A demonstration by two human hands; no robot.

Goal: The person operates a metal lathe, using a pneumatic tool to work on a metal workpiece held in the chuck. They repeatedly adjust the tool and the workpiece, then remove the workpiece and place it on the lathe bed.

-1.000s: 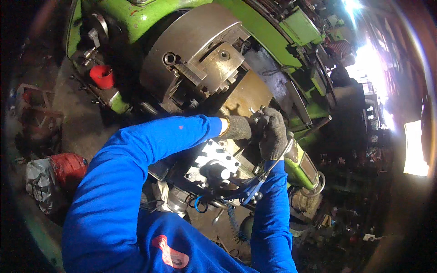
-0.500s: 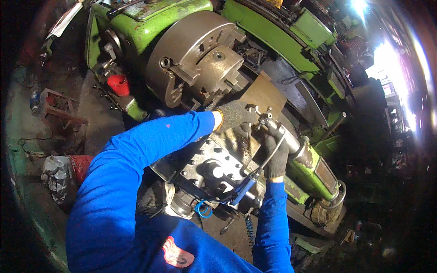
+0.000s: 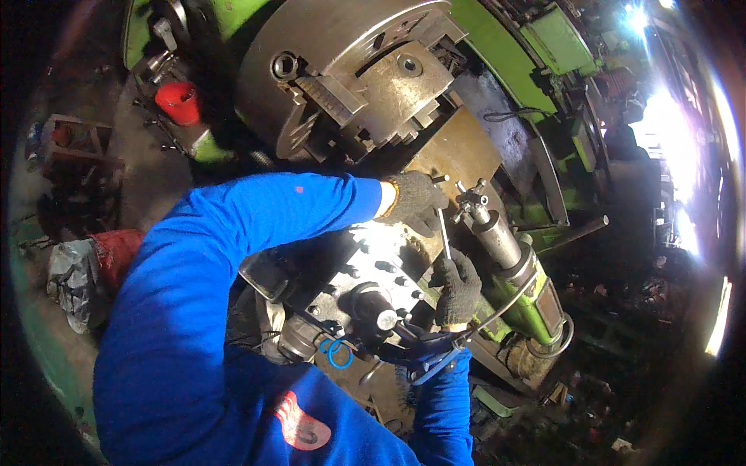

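Note:
My gloved left hand (image 3: 416,203) is closed near the far end of a thin metal rod (image 3: 444,233), which slants down toward my right hand. A short round metal stub sticks out above the left fingers. My gloved right hand (image 3: 457,289) has its fingertips at the rod's near end, closed around it. Just right of both hands, the tailstock quill (image 3: 497,239) carries a fitting with several short arms (image 3: 472,202); neither hand touches it. A blue-handled tool (image 3: 439,366) with a thin curved tube lies across my right wrist.
A large lathe chuck (image 3: 334,46) with stepped jaws stands beyond my left hand, beside a brownish metal plate (image 3: 458,147). Below my hands is a bolted tool post (image 3: 365,268) with a round knob. The green tailstock (image 3: 536,311) is at right, a red bucket (image 3: 179,103) at left.
Both hands have come away from the fitting on the tailstock quill. My right hand has drawn nearer to me, and the blue-handled tool now lies at its wrist. The whole view has shifted.

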